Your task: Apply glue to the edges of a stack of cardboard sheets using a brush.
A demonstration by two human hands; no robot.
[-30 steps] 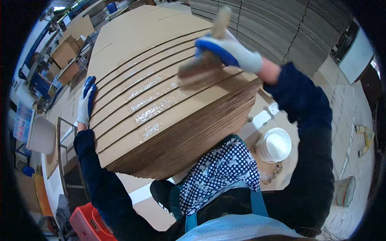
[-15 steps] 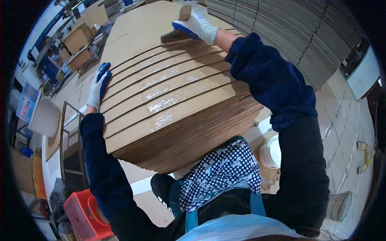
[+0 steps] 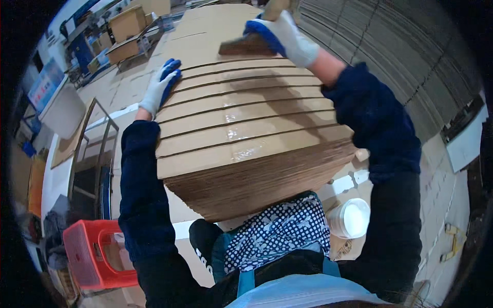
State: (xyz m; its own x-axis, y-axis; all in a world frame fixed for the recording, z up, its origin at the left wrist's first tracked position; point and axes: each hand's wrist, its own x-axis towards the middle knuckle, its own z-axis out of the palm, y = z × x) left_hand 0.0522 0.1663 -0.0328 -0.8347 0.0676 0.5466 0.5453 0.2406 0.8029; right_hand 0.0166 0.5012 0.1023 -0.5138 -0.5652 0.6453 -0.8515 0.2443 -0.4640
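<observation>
A thick stack of flat brown cardboard sheets [image 3: 241,138], fanned so their edges step back, fills the middle of the view. My left hand [image 3: 160,86], in a white and blue glove, lies flat on the stack's left edge. My right hand [image 3: 285,36], gloved the same way, is shut on the handle of a wide brush [image 3: 246,46] whose bristles touch the upper sheets at the far end of the stack. Wet glossy streaks show on the nearer sheet edges.
A white lidded bucket [image 3: 350,217] stands on the floor at lower right. A red plastic crate [image 3: 97,254] sits at lower left beside a metal frame [image 3: 84,149]. Cardboard boxes [image 3: 126,28] are at upper left. Corrugated sheets [image 3: 390,46] are stacked at upper right.
My right hand has carried the brush from the middle of the stack up toward its far end. My left hand has stayed on the left edge.
</observation>
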